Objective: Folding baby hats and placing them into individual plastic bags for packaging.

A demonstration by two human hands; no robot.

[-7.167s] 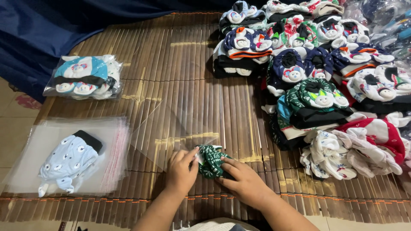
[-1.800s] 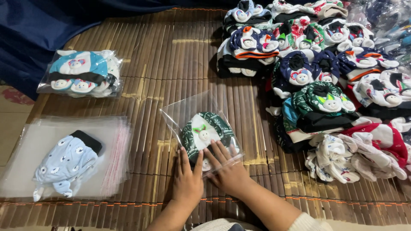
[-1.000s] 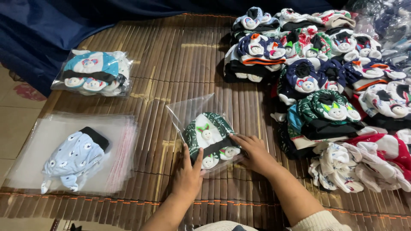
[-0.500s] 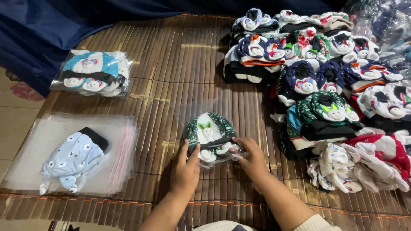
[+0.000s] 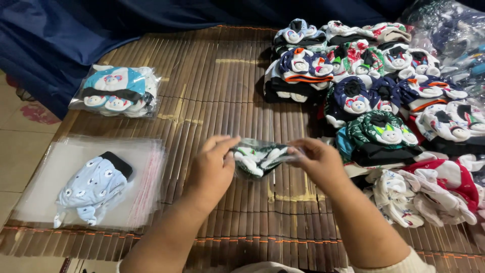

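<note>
The bagged garment (image 5: 260, 157) is dark green with white patches. The garment (image 5: 93, 188) on the clear bags (image 5: 45, 172) is pale blue with dots and a black cuff. The mat (image 5: 217, 96) is striped brown.

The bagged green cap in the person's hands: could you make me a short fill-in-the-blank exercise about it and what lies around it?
1. Both the left hand and the right hand hold the bagged green cap above a ____ mat.
2. The light blue garment lies on a stack of clear ____.
3. The pile of loose caps lies on the person's ____ side.

Missing words: bamboo; bags; right
</note>
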